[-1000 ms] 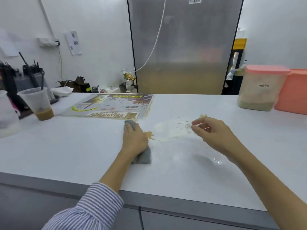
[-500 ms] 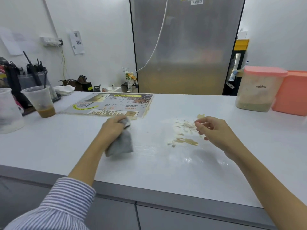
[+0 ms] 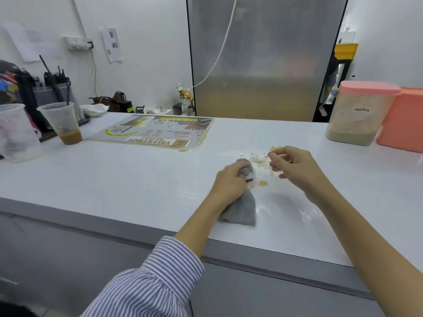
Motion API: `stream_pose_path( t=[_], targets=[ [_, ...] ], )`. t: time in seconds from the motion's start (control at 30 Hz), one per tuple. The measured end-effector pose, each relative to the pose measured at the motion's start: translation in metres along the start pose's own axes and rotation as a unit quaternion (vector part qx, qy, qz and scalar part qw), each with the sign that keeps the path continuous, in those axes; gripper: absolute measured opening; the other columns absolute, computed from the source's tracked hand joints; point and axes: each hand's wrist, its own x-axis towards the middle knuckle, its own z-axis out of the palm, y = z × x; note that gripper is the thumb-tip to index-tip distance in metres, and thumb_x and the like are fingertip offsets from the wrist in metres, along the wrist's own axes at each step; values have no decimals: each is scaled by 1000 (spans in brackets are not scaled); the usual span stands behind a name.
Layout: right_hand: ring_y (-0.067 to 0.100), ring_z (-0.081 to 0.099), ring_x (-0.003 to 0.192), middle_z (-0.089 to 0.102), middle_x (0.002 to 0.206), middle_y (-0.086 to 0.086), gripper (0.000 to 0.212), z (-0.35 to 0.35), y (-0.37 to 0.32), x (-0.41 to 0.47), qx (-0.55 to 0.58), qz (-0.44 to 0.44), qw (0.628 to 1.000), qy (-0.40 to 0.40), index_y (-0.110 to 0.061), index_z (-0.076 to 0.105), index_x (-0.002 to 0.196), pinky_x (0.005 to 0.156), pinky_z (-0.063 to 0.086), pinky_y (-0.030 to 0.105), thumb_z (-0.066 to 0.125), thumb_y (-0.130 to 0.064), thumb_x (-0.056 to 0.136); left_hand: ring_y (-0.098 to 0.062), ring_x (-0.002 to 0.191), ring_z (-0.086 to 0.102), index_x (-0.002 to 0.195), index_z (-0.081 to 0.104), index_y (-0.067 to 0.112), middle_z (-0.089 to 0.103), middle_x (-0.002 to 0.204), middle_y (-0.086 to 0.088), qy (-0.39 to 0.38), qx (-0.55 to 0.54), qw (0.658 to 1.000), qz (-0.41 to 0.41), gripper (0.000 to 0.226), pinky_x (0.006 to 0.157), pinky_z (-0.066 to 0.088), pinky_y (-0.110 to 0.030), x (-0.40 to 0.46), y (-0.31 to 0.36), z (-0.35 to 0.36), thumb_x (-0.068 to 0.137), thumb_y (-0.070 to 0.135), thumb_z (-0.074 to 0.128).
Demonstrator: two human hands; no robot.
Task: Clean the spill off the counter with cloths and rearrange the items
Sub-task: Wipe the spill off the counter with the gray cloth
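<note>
My left hand (image 3: 229,183) grips a grey cloth (image 3: 243,209) and presses its bunched end onto the white counter (image 3: 137,179), right at the spill. The spill (image 3: 259,160) is a patch of pale powder and crumbs with a small tan puddle (image 3: 263,183) beside the cloth. My right hand (image 3: 295,168) hovers just right of the spill with its fingers loosely curled and nothing visible in them. A laminated bakery menu (image 3: 158,132) lies flat at the back of the counter.
A plastic cup (image 3: 61,122) with a little brown drink stands at the left, next to a clear pitcher (image 3: 14,133). A pink-lidded mocha powder tub (image 3: 357,113) and a pink container (image 3: 405,120) stand at the back right. A steel fridge (image 3: 263,58) rises behind the counter.
My left hand has swept the cloth from the left, near the menu, back right into the spill. My right hand has stayed beside the spill.
</note>
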Motion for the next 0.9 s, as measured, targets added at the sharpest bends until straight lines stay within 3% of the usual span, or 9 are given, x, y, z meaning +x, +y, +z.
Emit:
stream_pose_path(
  t=[0.1,0.2,0.27,0.33,0.47,0.6,0.73,0.8,0.9],
  targets=[
    [21,64,87,66,82,1,10,-8,0,0,1,-8,1000,-3,-19,64,93,85,51,43,56,-25,92,-8,93,56,107,64,24,60,98,7,122,-46,991,-27,45,73,39,-8,-10,0,-36,87,-6,39],
    [19,63,84,66,82,2,9,-19,5,-1,1,-5,1000,-8,-21,63,89,84,52,41,56,-24,92,-14,94,52,107,65,18,60,98,6,207,10,977,-48,37,74,36,-16,-24,-21,-75,87,-4,42],
    [19,62,84,66,84,3,9,-24,11,-3,2,4,1000,-14,-22,63,88,84,51,41,56,-24,92,-17,84,51,93,61,9,58,90,0,199,19,978,-67,29,65,37,-14,-34,-38,-81,84,-5,37],
    [21,64,87,67,86,4,9,-30,16,-5,-1,11,1000,-18,-22,64,90,85,51,40,56,-26,92,-24,90,54,90,56,11,57,102,-6,180,115,975,-59,26,71,39,-21,-36,-51,-73,83,1,33],
    [20,64,87,67,87,4,14,-52,25,-7,-12,17,1000,-8,-18,65,96,86,51,41,56,-27,92,-37,115,41,120,47,3,34,140,-16,145,223,962,-63,40,85,34,-33,-14,-37,-20,83,-3,35],
    [22,64,89,67,84,3,14,-59,23,-7,-13,8,1000,3,-18,65,96,85,52,42,55,-26,93,-34,102,49,94,50,3,48,118,-22,70,61,994,-57,25,75,35,-32,11,11,45,77,-7,35],
    [22,65,92,67,84,2,15,-59,20,-8,-24,-11,1000,3,-18,66,96,85,52,42,54,-28,92,-21,73,50,73,60,12,61,77,-14,107,-224,965,-87,21,69,36,-31,12,35,42,67,5,41],
    [23,65,92,66,83,1,13,-66,21,-6,-23,-9,1000,8,-19,65,95,86,51,43,54,-26,93,-20,72,51,73,61,16,58,72,-5,147,-214,962,-86,26,70,36,-31,2,30,11,75,1,40],
    [23,64,92,66,85,2,13,-72,27,-4,-21,6,1000,4,-18,64,97,87,51,43,54,-25,93,-26,89,59,88,64,19,64,91,-6,181,-82,975,-95,29,74,41,-32,-18,4,-25,81,6,40]
  ],
)
